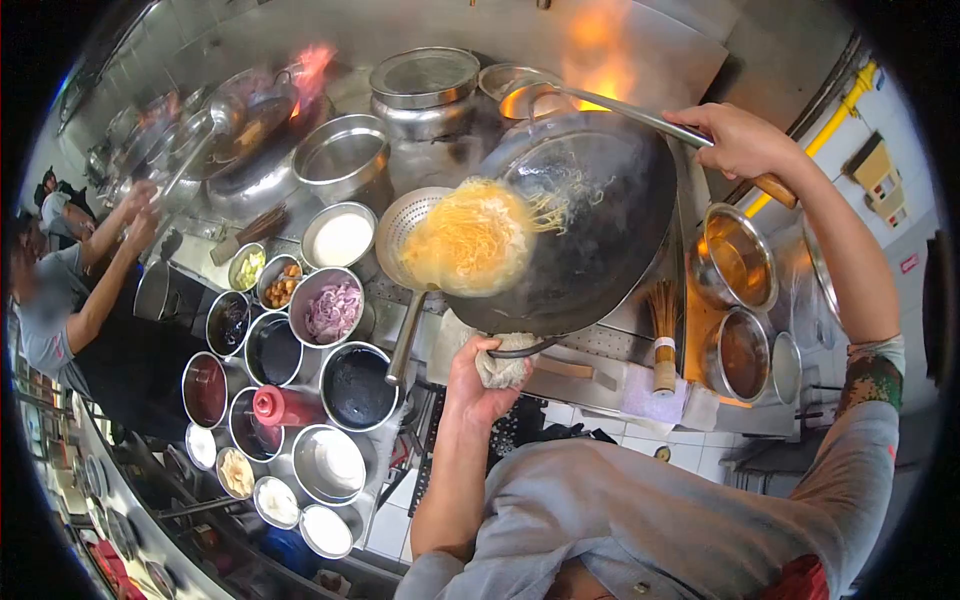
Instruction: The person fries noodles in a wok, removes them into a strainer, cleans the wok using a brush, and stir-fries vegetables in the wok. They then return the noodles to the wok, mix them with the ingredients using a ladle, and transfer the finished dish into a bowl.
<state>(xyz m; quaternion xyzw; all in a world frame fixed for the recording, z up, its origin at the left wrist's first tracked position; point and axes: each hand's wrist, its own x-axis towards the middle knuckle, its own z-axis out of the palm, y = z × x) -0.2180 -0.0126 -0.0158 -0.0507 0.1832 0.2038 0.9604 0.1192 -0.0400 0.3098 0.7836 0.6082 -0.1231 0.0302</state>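
My left hand [478,383] is closed around the loop handle of a large dark wok [610,240], with a folded cloth [503,368] between. The wok is tilted to the left. Noodles [470,235] spill over its lip onto a perforated strainer [398,240], whose long handle points toward me. Some strands [575,190] still cling inside the wok. In my right hand [745,140] is a long ladle [640,115] with a wooden grip end, held above the wok's far right rim. The ladle's bowl is hard to make out near the flames.
Flames [598,55] rise behind the wok. At left stand bowls of sliced onion [333,310], white powder [342,240] and dark sauces [358,385], plus a red squeeze bottle [275,405]. A bamboo brush [663,335] and metal pots [735,258] are at right. Another person [60,310] cooks far left.
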